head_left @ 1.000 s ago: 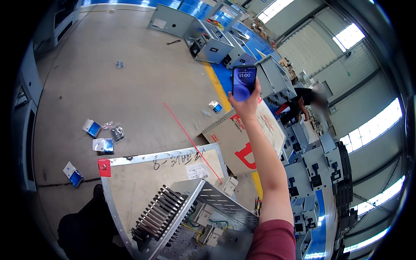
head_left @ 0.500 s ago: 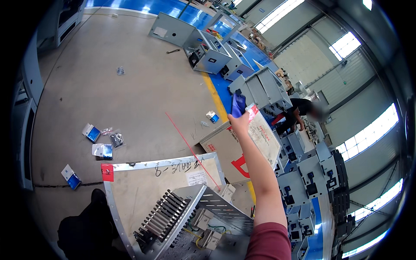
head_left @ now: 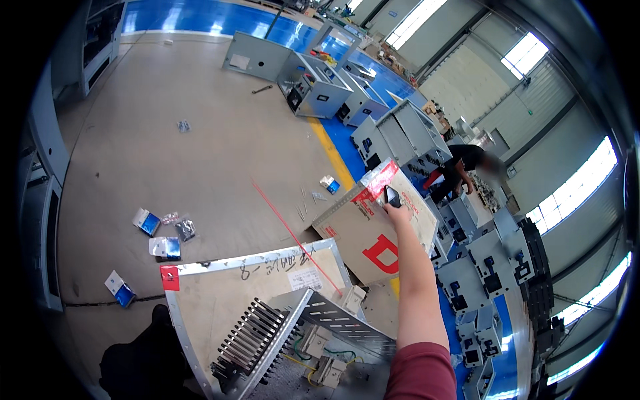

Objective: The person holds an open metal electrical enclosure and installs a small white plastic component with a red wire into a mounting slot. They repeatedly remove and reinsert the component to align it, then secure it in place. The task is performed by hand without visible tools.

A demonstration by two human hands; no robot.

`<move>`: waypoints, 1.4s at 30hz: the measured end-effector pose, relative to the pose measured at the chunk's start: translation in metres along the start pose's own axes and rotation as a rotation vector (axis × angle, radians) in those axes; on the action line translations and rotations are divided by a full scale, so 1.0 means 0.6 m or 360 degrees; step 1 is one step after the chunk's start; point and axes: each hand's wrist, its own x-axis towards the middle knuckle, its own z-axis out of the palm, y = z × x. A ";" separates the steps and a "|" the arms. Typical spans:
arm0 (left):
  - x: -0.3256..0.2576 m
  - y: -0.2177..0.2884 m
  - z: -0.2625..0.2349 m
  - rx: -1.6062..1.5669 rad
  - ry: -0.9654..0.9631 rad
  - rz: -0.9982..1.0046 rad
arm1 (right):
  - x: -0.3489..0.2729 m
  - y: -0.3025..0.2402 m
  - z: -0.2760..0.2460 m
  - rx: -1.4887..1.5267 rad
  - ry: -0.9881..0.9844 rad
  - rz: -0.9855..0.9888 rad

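Phone (head_left: 392, 197), dark and slim, sits gripped in the right hand (head_left: 398, 212) at the end of an outstretched arm, over a large cardboard box (head_left: 373, 233) at about 3 o'clock. Grey concrete floor (head_left: 200, 153) with blue lanes fills the factory hall; small blue packets (head_left: 148, 221) lie at 9 o'clock. Left hand is out of sight. Box contents are hidden. Grey metal cabinets (head_left: 313, 87) stand at 12 o'clock.
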 end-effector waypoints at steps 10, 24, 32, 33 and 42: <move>-0.024 -0.009 0.052 0.0081 -0.0034 0.0048 | -0.069 -0.098 -0.016 0.0140 0.0398 -0.0343; 0.064 0.035 -0.080 0.0219 -0.0312 -0.0239 | -0.656 -0.306 -0.444 -0.0293 -0.0403 -0.2024; 0.074 0.034 -0.058 0.0241 -0.0022 -0.0128 | -0.780 -0.044 -0.491 0.0013 -0.0601 -0.1896; 0.082 0.032 -0.053 0.0232 -0.0022 -0.0130 | -0.775 -0.013 -0.476 0.0067 -0.0641 -0.1851; 0.105 0.055 -0.038 0.0244 0.0262 -0.0161 | -0.763 0.022 -0.422 0.0497 -0.0930 -0.1424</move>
